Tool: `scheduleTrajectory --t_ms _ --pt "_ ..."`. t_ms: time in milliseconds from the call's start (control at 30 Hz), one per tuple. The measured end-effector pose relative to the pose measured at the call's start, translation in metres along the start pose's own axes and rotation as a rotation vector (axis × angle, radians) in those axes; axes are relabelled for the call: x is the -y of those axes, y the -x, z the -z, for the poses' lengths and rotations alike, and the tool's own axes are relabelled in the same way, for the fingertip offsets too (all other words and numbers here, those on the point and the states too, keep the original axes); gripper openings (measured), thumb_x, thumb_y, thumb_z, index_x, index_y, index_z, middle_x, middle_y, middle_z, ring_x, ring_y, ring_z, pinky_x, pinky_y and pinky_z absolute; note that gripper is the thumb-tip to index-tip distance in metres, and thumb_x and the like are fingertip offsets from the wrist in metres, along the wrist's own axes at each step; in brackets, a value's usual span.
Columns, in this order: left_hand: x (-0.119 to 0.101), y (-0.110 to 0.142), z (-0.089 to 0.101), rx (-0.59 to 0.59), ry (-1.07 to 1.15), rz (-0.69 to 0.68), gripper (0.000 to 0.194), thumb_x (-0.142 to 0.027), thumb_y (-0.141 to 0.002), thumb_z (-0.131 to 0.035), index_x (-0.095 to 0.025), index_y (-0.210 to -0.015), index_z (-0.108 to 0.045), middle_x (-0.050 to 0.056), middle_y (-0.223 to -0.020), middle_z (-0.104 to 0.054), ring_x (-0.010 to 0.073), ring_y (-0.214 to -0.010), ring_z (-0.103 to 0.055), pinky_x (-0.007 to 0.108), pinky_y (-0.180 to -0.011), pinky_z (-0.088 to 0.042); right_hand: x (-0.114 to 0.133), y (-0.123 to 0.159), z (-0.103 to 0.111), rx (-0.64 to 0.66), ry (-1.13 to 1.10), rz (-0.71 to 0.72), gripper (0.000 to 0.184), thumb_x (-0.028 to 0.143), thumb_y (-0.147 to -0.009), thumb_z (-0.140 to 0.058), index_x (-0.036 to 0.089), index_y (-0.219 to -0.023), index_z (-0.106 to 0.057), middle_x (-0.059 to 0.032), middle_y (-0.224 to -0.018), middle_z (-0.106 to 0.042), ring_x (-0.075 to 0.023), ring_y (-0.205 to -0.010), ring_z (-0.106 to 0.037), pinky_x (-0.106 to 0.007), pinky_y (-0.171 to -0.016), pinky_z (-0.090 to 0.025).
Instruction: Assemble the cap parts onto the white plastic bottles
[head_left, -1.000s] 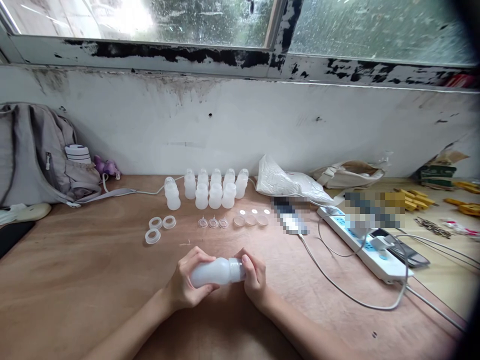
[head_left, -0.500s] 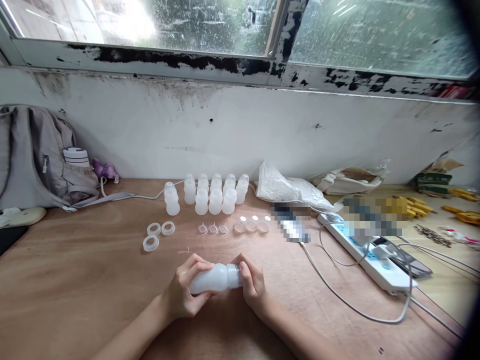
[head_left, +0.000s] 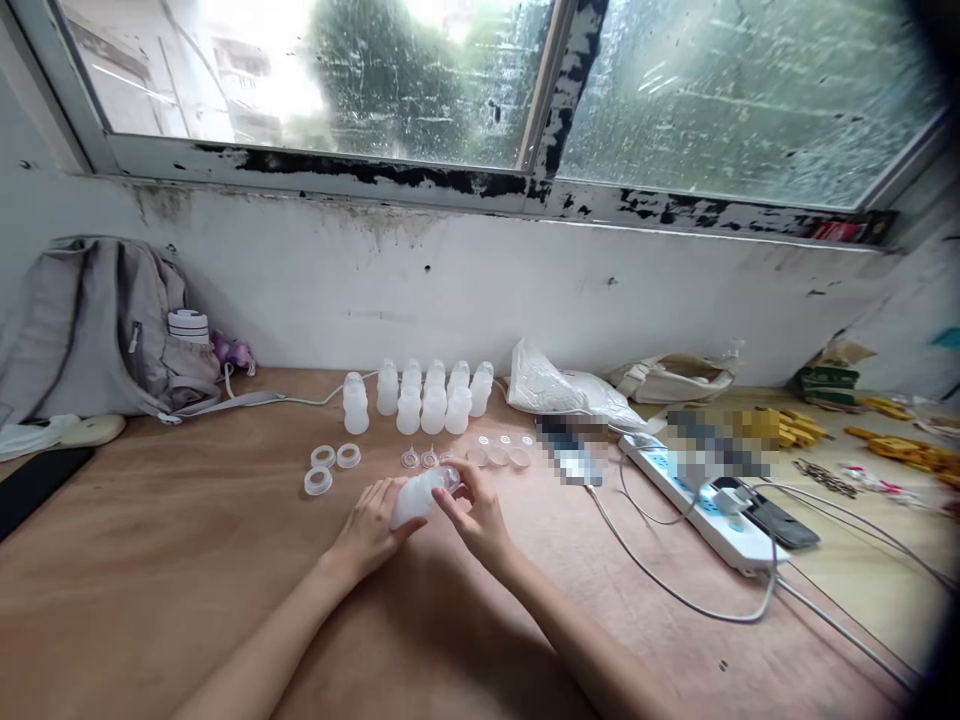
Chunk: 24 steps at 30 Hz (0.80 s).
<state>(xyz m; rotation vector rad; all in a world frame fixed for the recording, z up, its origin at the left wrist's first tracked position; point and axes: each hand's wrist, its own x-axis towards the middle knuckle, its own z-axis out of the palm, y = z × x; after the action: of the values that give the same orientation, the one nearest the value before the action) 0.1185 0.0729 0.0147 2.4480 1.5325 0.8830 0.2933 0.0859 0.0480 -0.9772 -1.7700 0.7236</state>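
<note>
My left hand point(head_left: 373, 526) is wrapped round the body of a small translucent white bottle point(head_left: 417, 495), held tilted above the wooden table point(head_left: 187, 560). My right hand point(head_left: 475, 513) is closed on the bottle's neck end. Just beyond lie three small clear nipples point(head_left: 428, 459) and several round discs point(head_left: 499, 452). Three white rings point(head_left: 328, 465) lie to the left. Further back stands a cluster of several matching bottles point(head_left: 424, 400).
A grey backpack point(head_left: 97, 330) leans on the wall at left. A white plastic bag point(head_left: 562, 385) and a cloth bag point(head_left: 671, 378) lie at the back. A power strip point(head_left: 701, 515) with cables and a phone point(head_left: 776, 520) sits at right.
Both hands have carried the bottle away from me toward the nipples, and it now tilts with its neck up and to the right. The camera view has lifted toward the window.
</note>
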Motion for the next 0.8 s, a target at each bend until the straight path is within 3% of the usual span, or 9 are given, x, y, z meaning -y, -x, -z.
scheduleTrajectory --t_ms 100,233,333,467,600,800 --pt "0.01 -0.003 0.007 -0.041 -0.026 -0.015 0.044 -0.04 -0.079 -0.046 -0.017 -0.116 -0.039 0.012 -0.11 -0.051 0.0257 -0.1 -0.049 0.041 -0.083 -0.041 0.011 -0.027 -0.007 0.054 0.092 0.113 0.03 0.033 -0.079 -0.052 0.021 -0.106 -0.05 -0.0055 -0.092 -0.053 -0.0139 -0.071 -0.053 -0.026 -0.064 -0.047" --pt "0.036 -0.007 0.019 -0.195 -0.05 0.06 0.046 -0.034 -0.082 -0.043 -0.017 -0.123 -0.032 0.012 -0.118 -0.045 0.0239 -0.108 -0.044 0.04 -0.089 -0.038 0.016 -0.079 -0.025 0.046 0.253 0.242 0.035 0.031 -0.077 -0.055 0.02 -0.109 -0.049 -0.0054 -0.091 -0.055 -0.0154 -0.075 -0.054 -0.028 -0.069 -0.045" --pt "0.057 -0.007 0.025 -0.255 -0.098 0.143 0.035 -0.03 -0.084 -0.041 -0.018 -0.116 -0.04 0.01 -0.111 -0.049 0.0223 -0.103 -0.047 0.038 -0.087 -0.039 0.015 -0.12 -0.039 0.075 0.397 0.275 0.037 0.03 -0.076 -0.056 0.018 -0.111 -0.047 -0.0068 -0.096 -0.056 -0.0168 -0.081 -0.054 -0.029 -0.072 -0.043" --pt "0.074 -0.006 0.027 -0.221 -0.151 0.174 0.018 -0.023 -0.082 -0.043 -0.017 -0.097 -0.052 0.008 -0.097 -0.056 0.0221 -0.094 -0.05 0.037 -0.082 -0.041 0.011 -0.159 -0.054 0.158 0.715 0.309 0.037 0.033 -0.078 -0.055 0.015 -0.109 -0.046 -0.009 -0.099 -0.059 -0.0205 -0.096 -0.049 -0.031 -0.081 -0.037" --pt "0.073 -0.006 0.03 -0.197 -0.185 0.202 0.015 -0.02 -0.08 -0.045 -0.018 -0.091 -0.054 0.006 -0.094 -0.056 0.0215 -0.092 -0.049 0.034 -0.079 -0.04 0.002 -0.176 -0.069 0.188 0.818 0.278 0.033 0.035 -0.079 -0.054 0.014 -0.105 -0.049 -0.0101 -0.093 -0.062 -0.0235 -0.095 -0.049 -0.035 -0.081 -0.033" --pt "0.069 -0.007 0.034 -0.174 -0.245 0.327 0.016 -0.021 -0.079 -0.047 -0.018 -0.092 -0.055 0.006 -0.095 -0.055 0.0216 -0.09 -0.048 0.033 -0.075 -0.039 -0.007 -0.179 -0.077 0.174 0.897 0.212 0.033 0.035 -0.083 -0.048 0.015 -0.109 -0.047 -0.0115 -0.094 -0.062 -0.0251 -0.099 -0.046 -0.037 -0.082 -0.029"
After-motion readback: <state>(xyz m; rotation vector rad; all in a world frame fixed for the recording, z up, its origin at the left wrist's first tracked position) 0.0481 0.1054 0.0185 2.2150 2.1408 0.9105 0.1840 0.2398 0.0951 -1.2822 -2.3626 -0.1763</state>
